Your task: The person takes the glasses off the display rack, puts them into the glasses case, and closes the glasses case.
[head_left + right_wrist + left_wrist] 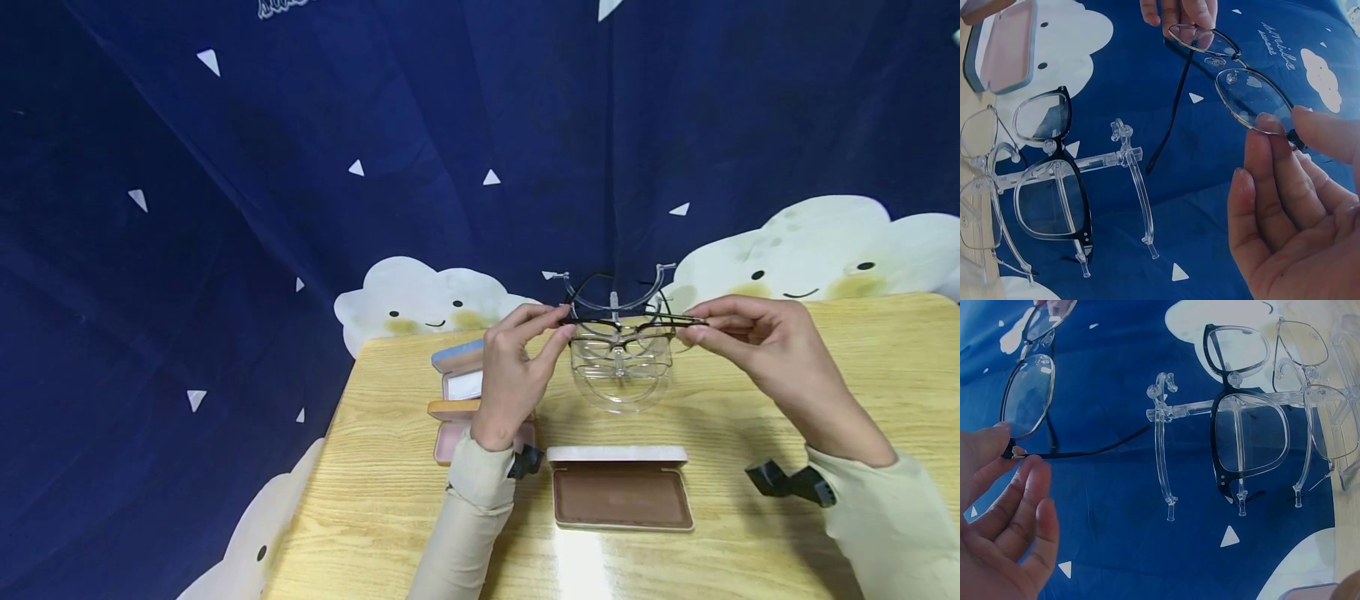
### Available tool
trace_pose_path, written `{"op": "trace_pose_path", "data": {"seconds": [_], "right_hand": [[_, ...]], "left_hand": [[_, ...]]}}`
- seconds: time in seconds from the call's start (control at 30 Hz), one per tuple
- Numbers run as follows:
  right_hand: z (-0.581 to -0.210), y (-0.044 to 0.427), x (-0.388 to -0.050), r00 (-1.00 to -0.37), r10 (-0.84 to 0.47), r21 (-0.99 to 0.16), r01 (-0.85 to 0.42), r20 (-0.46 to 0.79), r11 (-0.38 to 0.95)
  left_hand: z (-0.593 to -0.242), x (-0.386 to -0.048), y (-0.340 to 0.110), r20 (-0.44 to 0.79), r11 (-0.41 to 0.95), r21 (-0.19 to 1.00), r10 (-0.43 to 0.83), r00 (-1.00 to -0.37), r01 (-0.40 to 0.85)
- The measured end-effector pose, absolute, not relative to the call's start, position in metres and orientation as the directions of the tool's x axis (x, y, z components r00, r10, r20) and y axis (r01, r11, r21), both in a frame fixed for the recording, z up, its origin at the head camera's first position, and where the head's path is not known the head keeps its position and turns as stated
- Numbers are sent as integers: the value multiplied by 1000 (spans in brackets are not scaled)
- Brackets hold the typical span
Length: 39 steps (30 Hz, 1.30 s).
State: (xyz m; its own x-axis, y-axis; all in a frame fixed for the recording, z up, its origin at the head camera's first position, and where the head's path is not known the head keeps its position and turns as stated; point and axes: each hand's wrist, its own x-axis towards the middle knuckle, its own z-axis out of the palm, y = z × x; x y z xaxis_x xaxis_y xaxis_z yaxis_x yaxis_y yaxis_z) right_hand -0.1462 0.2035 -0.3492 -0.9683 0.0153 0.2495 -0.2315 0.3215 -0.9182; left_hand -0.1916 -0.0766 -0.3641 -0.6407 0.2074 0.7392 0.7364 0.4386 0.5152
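Both hands hold one pair of dark-topped, thin-rimmed eyeglasses (1254,100), one hand at each end of the front. My left hand (517,367) pinches the left hinge corner between thumb and fingers. The right hinge corner is pinched by my right hand (772,358). In the wrist views the temples stretch toward a clear tiered display stand (1194,407), whose top tier bears no glasses. Below that tier, black-framed glasses (1217,437) sit on the stand, with thin metal-framed glasses (1311,425) under them. In the head view the held pair overlaps the stand.
An open glasses case (622,500) with a brown lining lies in front of the stand on the wooden table (382,517). Left of the stand are an open orange case (453,410), partly behind my left arm, and an open blue case (456,357). A dark blue curtain (420,100) hangs behind.
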Motion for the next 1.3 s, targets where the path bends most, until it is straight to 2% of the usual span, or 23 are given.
{"op": "trace_pose_path", "data": {"seconds": [0.2, 0.73, 1.3], "right_hand": [[-349, 205, -145, -963, 0, -911, -255, 270, 323], [-348, 206, -143, -966, -19, -917, -250, 257, 311], [-350, 207, -146, -955, 7, -896, -274, 295, 350]], "left_hand": [[-364, -191, -76, 738, 431, 519, 209, -641, 738], [-363, -190, -77, 686, 399, 585, 220, -693, 706], [-363, -190, -79, 680, 403, 552, 290, -674, 730]]}}
